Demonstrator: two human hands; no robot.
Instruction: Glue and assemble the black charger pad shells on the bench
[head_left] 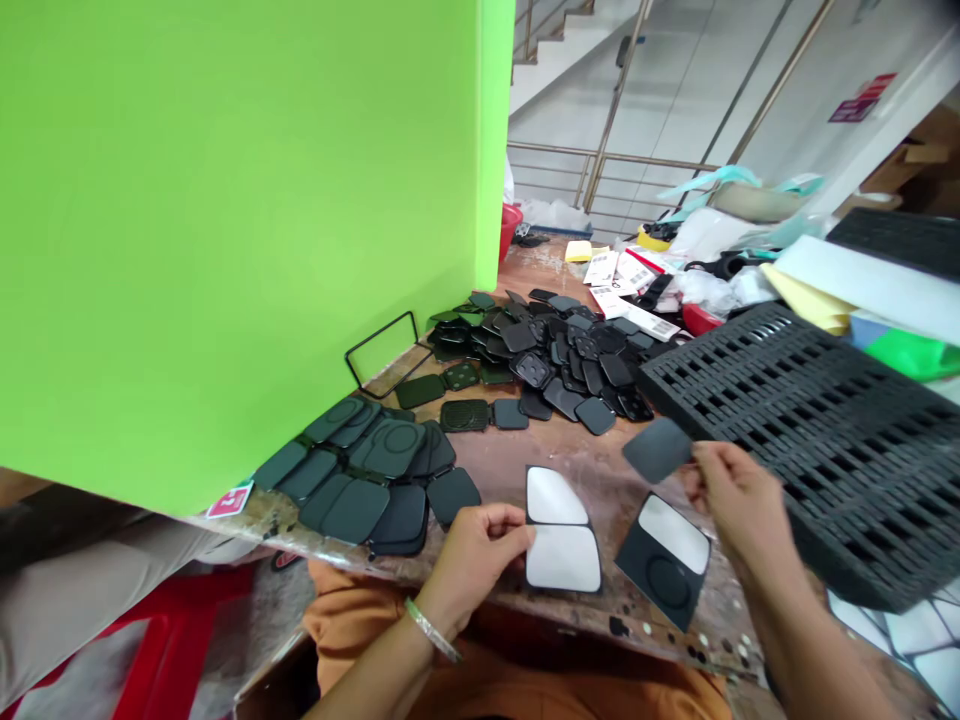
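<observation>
1. The left hand (480, 555) is pinching the left edge of the white pair (562, 555), near the line where its two white parts are meeting.
2. The white pair is lying on the table (495, 460), to the right of that hand. Its long way is running out from the person, with one white part sitting beyond the other.
3. The right hand (739, 505) is gripping the right end of a dark plate (657, 450) between thumb and fingers. I can't tell if the plate is touching the table.
4. The dark plate is pointing left from the right hand. It is sitting farther out than the white pair and over to its right.
5. The ring card (667, 582) is lying between the hands, nearer the right one. Its long way is slanting, with the white end leaning out to the right, just below the dark plate.
6. A stack (375, 460) is lying left of the white pair, a dark pile (555, 350) is spreading farther out, and a black rack (802, 440) is standing on the right.
</observation>
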